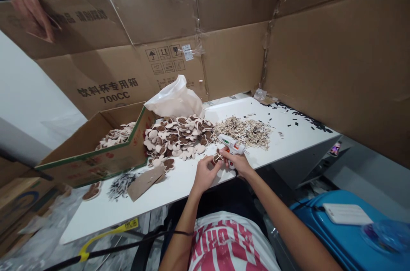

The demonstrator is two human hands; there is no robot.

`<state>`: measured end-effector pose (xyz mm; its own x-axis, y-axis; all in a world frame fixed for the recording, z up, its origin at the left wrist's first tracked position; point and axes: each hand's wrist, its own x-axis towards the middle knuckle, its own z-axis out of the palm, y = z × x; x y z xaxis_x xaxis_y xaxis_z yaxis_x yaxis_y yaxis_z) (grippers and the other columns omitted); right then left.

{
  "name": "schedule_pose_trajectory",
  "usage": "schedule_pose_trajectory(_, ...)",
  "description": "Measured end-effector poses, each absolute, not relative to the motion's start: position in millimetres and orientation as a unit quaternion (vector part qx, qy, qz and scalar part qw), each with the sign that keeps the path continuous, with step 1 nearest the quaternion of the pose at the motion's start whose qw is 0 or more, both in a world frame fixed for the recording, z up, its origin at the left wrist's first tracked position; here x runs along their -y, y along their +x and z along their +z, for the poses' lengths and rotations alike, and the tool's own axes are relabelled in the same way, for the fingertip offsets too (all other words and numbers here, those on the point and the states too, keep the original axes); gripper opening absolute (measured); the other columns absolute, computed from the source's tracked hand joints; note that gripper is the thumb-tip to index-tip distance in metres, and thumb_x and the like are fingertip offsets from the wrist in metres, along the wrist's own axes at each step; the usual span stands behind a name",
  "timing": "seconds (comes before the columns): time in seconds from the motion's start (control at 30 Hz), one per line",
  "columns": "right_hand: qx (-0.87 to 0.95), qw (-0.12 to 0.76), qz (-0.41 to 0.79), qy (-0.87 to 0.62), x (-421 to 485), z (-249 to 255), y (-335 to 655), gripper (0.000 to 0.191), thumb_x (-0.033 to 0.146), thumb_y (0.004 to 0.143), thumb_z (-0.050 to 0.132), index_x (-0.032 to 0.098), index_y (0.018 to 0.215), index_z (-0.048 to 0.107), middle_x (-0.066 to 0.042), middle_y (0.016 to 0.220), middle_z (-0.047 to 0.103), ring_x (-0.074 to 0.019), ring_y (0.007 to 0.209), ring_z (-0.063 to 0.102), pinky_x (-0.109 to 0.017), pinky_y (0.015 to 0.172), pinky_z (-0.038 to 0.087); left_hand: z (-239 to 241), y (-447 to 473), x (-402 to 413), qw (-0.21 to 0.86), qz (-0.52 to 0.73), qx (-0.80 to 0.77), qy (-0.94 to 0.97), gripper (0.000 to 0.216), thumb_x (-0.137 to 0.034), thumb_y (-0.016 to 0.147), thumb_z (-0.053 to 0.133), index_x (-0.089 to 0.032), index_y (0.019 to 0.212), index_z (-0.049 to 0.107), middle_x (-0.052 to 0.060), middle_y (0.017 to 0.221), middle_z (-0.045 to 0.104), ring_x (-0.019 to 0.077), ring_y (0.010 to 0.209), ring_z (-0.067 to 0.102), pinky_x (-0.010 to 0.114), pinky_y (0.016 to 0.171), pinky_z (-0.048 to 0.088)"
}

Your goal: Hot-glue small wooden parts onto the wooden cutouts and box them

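My left hand [205, 172] is closed on a small brown felt piece [217, 159] with a pale bow-like strip on its face. In my right hand [238, 163] is a white hot glue gun [233, 144] with orange and green parts; its fingers also reach toward the felt piece. Just beyond my hands lies a heap of brown and cream flower-shaped felt pieces [179, 134]. To its right spreads a pile of pale, thin knotted strips [245, 130].
A cardboard box [92, 162] of felt pieces stands left, with a white plastic bag [177, 98] behind the heap. Tall cardboard walls [237, 57] enclose the table [288, 142]. Another person's hand [33, 14] rests on the wall, upper left. Black bits [301, 117] lie far right.
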<state>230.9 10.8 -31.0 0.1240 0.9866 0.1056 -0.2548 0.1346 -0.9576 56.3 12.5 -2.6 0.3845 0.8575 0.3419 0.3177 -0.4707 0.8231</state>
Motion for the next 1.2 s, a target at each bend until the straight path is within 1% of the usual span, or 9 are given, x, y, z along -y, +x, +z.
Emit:
schedule_pose_trajectory(0.17, 0.443, 0.615, 0.504, -0.415, -12.0, -33.5, 231.8, 0.036, 0.055, 0.08, 0.086, 0.021, 0.083, 0.074, 0.003, 0.056, 0.062, -0.0129, 0.045, 0.054, -0.024, 0.047, 0.042, -3.8, 56.0, -12.2, 0.371, 0.391, -0.379, 0.753, 0.035, -0.048, 0.096, 0.066, -0.019, 0.083, 0.078, 0.005, 0.081, 0.073, 0.021, 0.079, 0.064, 0.032, 0.079, 0.051)
schedule_pose_trajectory(0.27, 0.445, 0.606, 0.509, -0.419, -13.4, -34.9, 232.4, 0.039, 0.058, 0.078, 0.086, 0.022, 0.081, 0.072, 0.003, 0.057, 0.061, -0.0127, 0.044, 0.053, -0.024, 0.045, 0.041, -2.9, 57.0, -11.0, 0.387, 0.385, -0.376, 0.749, 0.036, -0.049, 0.097, 0.064, -0.018, 0.085, 0.078, 0.006, 0.084, 0.075, 0.0205, 0.081, 0.064, 0.031, 0.081, 0.051)
schedule_pose_trajectory(0.5, 0.459, 0.594, 0.512, -0.418, -14.3, -35.6, 233.3, 0.041, 0.061, 0.08, 0.084, 0.022, 0.079, 0.07, 0.003, 0.057, 0.061, -0.0124, 0.043, 0.052, -0.025, 0.045, 0.041, 3.6, 58.3, -8.2, 0.385, 0.381, -0.358, 0.76, 0.029, -0.039, 0.099, 0.061, -0.018, 0.086, 0.077, 0.004, 0.09, 0.076, 0.0193, 0.086, 0.065, 0.03, 0.087, 0.048)
schedule_pose_trajectory(0.6, 0.459, 0.595, 0.51, -0.419, -13.4, -34.7, 233.1, 0.04, 0.06, 0.081, 0.083, 0.022, 0.079, 0.07, 0.003, 0.055, 0.06, -0.0123, 0.044, 0.052, -0.025, 0.045, 0.04, 3.5, 58.3, -8.6, 0.384, 0.385, -0.356, 0.76, 0.028, -0.038, 0.099, 0.06, -0.019, 0.086, 0.076, 0.004, 0.091, 0.076, 0.0194, 0.087, 0.065, 0.03, 0.088, 0.048)
schedule_pose_trajectory(0.73, 0.457, 0.601, 0.505, -0.419, -13.3, -34.7, 232.8, 0.039, 0.059, 0.082, 0.083, 0.022, 0.08, 0.071, 0.003, 0.055, 0.06, -0.0125, 0.044, 0.052, -0.025, 0.046, 0.041, 0.7, 59.0, -9.4, 0.379, 0.392, -0.371, 0.752, 0.03, -0.041, 0.099, 0.061, -0.018, 0.087, 0.076, 0.004, 0.087, 0.075, 0.0191, 0.085, 0.064, 0.03, 0.084, 0.047)
schedule_pose_trajectory(0.83, 0.449, 0.605, 0.507, -0.419, -14.3, -36.6, 232.8, 0.038, 0.058, 0.082, 0.083, 0.022, 0.082, 0.071, 0.003, 0.057, 0.061, -0.0126, 0.045, 0.053, -0.025, 0.047, 0.042, -1.1, 60.0, -9.4, 0.356, 0.398, -0.393, 0.749, 0.033, -0.045, 0.097, 0.064, -0.017, 0.083, 0.073, 0.003, 0.079, 0.069, 0.0178, 0.077, 0.058, 0.029, 0.076, 0.045)
schedule_pose_trajectory(0.9, 0.446, 0.603, 0.509, -0.422, -14.9, -37.9, 232.9, 0.038, 0.058, 0.082, 0.083, 0.022, 0.083, 0.071, 0.004, 0.057, 0.061, -0.0126, 0.045, 0.053, -0.025, 0.047, 0.042, -2.0, 60.6, -9.5, 0.347, 0.401, -0.403, 0.746, 0.033, -0.046, 0.095, 0.065, -0.017, 0.08, 0.072, 0.002, 0.075, 0.066, 0.0172, 0.074, 0.056, 0.028, 0.073, 0.044)
schedule_pose_trajectory(1.07, 0.456, 0.604, 0.503, -0.418, -14.7, -37.5, 232.6, 0.037, 0.057, 0.083, 0.083, 0.022, 0.082, 0.071, 0.003, 0.058, 0.062, -0.0123, 0.046, 0.054, -0.024, 0.049, 0.043, -3.7, 59.2, -11.0, 0.339, 0.396, -0.391, 0.758, 0.03, -0.043, 0.098, 0.062, -0.018, 0.085, 0.072, 0.003, 0.082, 0.067, 0.0183, 0.079, 0.057, 0.029, 0.077, 0.044)
schedule_pose_trajectory(1.2, 0.453, 0.605, 0.507, -0.415, -13.3, -32.2, 231.1, 0.039, 0.058, 0.081, 0.084, 0.021, 0.079, 0.07, 0.003, 0.058, 0.062, -0.0118, 0.046, 0.054, -0.024, 0.048, 0.042, -5.1, 57.0, -13.1, 0.334, 0.398, -0.384, 0.763, 0.029, -0.043, 0.098, 0.063, -0.018, 0.085, 0.071, 0.002, 0.082, 0.065, 0.0184, 0.081, 0.056, 0.03, 0.079, 0.043)
